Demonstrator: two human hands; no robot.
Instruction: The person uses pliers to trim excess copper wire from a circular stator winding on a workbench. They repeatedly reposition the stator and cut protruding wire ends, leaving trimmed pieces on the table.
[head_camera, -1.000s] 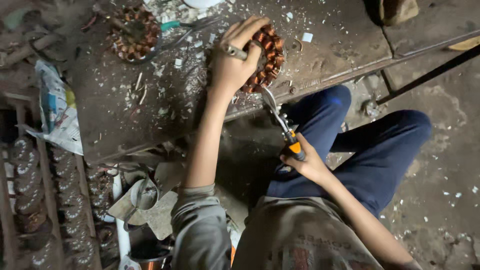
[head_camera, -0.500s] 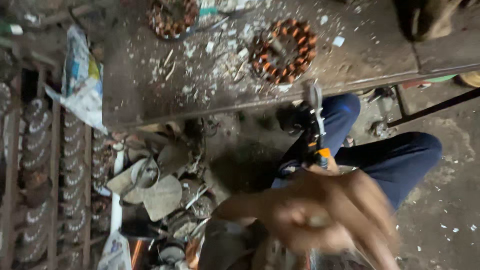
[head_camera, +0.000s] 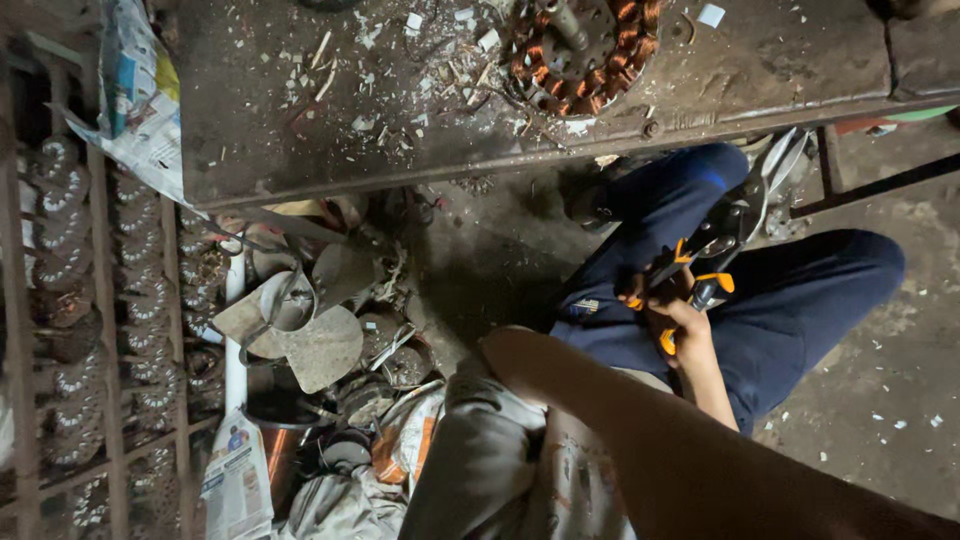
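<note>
The right hand (head_camera: 672, 318) was clenched around the orange-and-black handles of the cutting pliers (head_camera: 712, 248), held above the lap in blue trousers (head_camera: 800, 300), below the bench (head_camera: 560, 150) edge. The copper-wound stator (head_camera: 580, 45) lay on the bench, well apart from the tool. The pliers' sharp tip pointed near the knee, so a slip could hurt the leg. The left hand was outside the picture; only the forearm (head_camera: 640, 420) showed, so its fingers could not be judged.

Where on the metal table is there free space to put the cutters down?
The table is barest right of the copper-wound stator, toward its right edge. Left of the stator, scraps lie scattered up to the newspaper. The right hand holds the cutters.
</note>
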